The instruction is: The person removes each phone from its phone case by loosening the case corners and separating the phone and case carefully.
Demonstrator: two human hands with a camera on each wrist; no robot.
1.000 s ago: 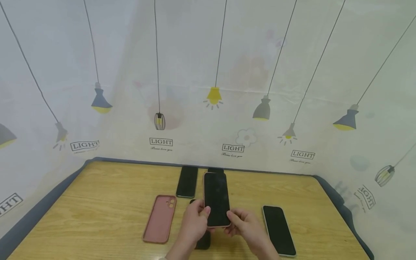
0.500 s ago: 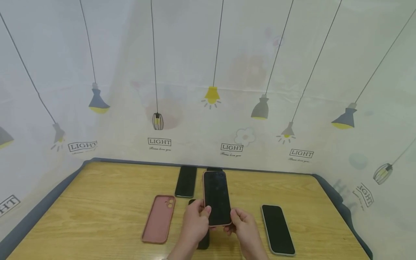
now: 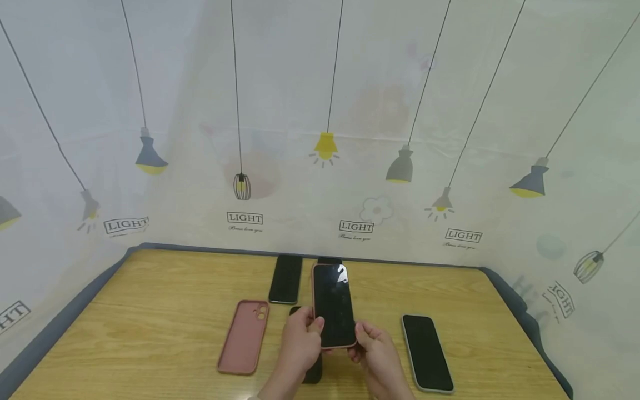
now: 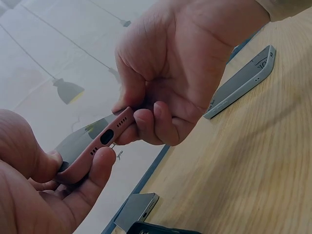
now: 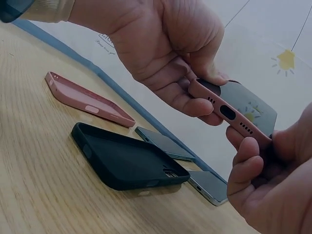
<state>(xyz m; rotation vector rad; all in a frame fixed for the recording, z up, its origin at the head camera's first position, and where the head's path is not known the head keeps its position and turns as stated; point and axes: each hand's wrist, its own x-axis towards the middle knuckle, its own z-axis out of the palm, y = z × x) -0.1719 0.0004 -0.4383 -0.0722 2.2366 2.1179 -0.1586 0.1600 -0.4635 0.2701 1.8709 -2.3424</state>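
Both hands hold a smartphone in a pink case (image 3: 333,305), raised above the table with its dark screen facing up. My left hand (image 3: 301,341) grips the lower left corner, thumb on the front edge. At the lower right corner, my right hand (image 3: 378,355) pinches the case between thumb and fingers. In the left wrist view the case's bottom edge (image 4: 106,137) shows a port opening and small speaker holes. Fingers of both hands curl under the back. A dark empty phone case (image 5: 122,161) lies on the table below, mostly covered by my hands in the head view.
An empty pink phone case (image 3: 243,336) lies to the left. Two more phones, one black-screened phone (image 3: 286,279) and a partly hidden phone (image 3: 330,260), lie near the back edge. A phone with a pale rim (image 3: 428,354) lies right. A lamp-printed curtain (image 3: 300,100) surrounds the wooden table (image 3: 150,311).
My right thumb has shifted from the phone's front corner to its right side edge. A bright reflection has appeared at the top of the screen. The other phones and cases stay put.
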